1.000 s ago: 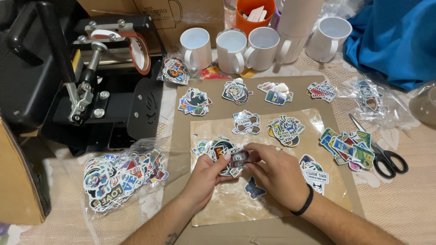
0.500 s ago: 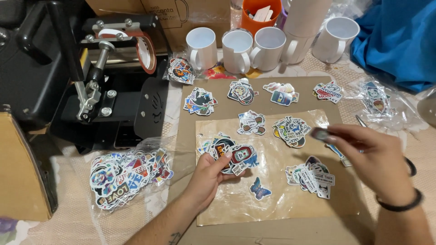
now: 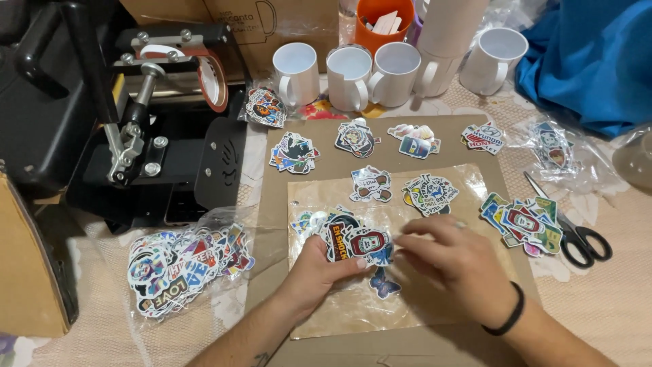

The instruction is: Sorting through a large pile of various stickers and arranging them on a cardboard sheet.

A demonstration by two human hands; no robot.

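Sticker stack (image 3: 350, 241) in left hand (image 3: 319, 272) closed grip, right hand (image 3: 455, 261) fingertips loosely alongside.

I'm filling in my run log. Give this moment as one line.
left hand: holds sticker stack | right hand: fingers on stack | surface: clear sheet on cardboard

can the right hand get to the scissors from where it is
Probably yes: the right hand lies by the sticker stack, the scissors lie flat to its right, with only a sticker pile between.

Clear bag of colourful stickers (image 3: 183, 268) lower left, brown cardboard box (image 3: 272, 24) top centre
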